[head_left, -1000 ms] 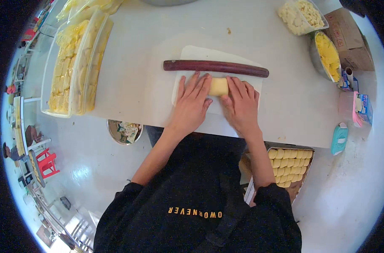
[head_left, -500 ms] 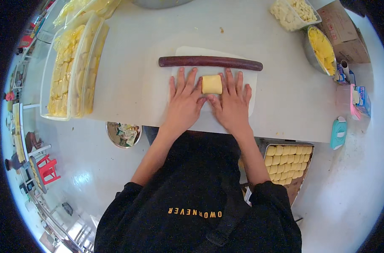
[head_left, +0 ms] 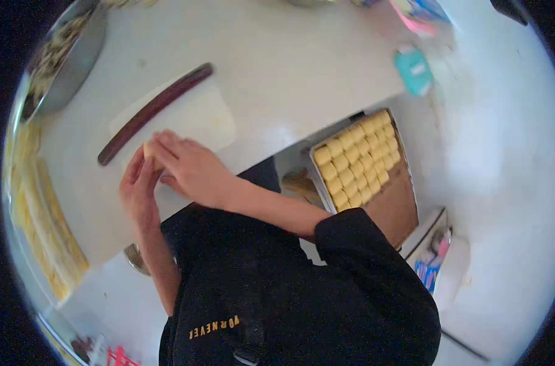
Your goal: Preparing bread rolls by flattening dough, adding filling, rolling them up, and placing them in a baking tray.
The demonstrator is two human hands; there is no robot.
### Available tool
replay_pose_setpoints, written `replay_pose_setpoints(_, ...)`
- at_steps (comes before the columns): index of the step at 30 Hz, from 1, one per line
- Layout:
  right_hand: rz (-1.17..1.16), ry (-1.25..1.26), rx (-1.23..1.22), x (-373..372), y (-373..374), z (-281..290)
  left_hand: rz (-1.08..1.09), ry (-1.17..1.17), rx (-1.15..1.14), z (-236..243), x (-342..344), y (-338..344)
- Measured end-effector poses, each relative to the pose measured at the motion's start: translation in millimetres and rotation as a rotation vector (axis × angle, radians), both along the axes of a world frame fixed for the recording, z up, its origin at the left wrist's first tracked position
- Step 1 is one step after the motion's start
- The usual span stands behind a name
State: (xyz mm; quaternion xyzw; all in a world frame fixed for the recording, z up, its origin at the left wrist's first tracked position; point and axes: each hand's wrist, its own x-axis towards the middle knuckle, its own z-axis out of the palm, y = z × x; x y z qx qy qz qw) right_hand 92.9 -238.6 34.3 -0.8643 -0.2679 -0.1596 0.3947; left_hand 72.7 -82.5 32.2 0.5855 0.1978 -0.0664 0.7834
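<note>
My left hand point(head_left: 140, 189) and my right hand point(head_left: 192, 168) meet over the near edge of the table, fingers closed around a small pale yellow dough piece point(head_left: 148, 150). Most of that piece is hidden behind the fingers. Just beyond the hands, a long dark reddish-brown roll point(head_left: 155, 113) lies slantwise across a white board point(head_left: 213, 122). Below the table edge, to the right, a baking tray point(head_left: 387, 213) carries rows of pale yellow dough pieces point(head_left: 354, 161) set close together; part of its brown bottom shows bare.
A metal bowl point(head_left: 79, 70) with crumbly contents stands at the far left. Nearer on that side is a plastic container point(head_left: 49, 222) with yellow contents. A teal packet point(head_left: 413, 70) sits by the table's right edge. Low on the right is a whitish bin point(head_left: 454, 268).
The view has swung to the right, bringing the tray further in. My hands, flat on the board around the dough piece before, have lifted it and closed together on it.
</note>
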Motion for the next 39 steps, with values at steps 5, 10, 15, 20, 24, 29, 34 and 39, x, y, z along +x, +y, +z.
replay_pose_setpoints(5, -0.009, 0.401, 0.174, -15, -72, 26, -0.271, -0.160, 0.236, 28, 0, -51)
replay_pose_setpoints(10, -0.304, 0.719, 0.341, -54, -203, 23, -0.410, -0.368, 0.377, 25, -4, -82)
replay_pose_setpoints(15, -1.227, 0.534, 0.627, -145, -395, -16, -0.382, -0.242, 0.808, -5, -8, -46)
replay_pose_setpoints(20, -1.559, 0.647, 0.637, -219, -513, -93, -0.368, -0.355, 1.021, -29, -22, -24)
replay_pose_setpoints(24, -1.548, 0.778, 0.702, -225, -542, -140, -0.347, -0.457, 1.141, -33, -32, -26)
replay_pose_setpoints(29, -1.421, 0.809, 0.799, -220, -548, -152, -0.249, -0.538, 1.234, -46, -36, -36)
replay_pose_setpoints(34, -1.550, 0.898, 0.357, -227, -549, -153, -0.182, -0.490, 1.219, -55, -36, -41)
replay_pose_setpoints(39, -1.534, 0.658, -0.088, -236, -554, -123, -0.144, -0.613, 1.163, -53, -35, -38)
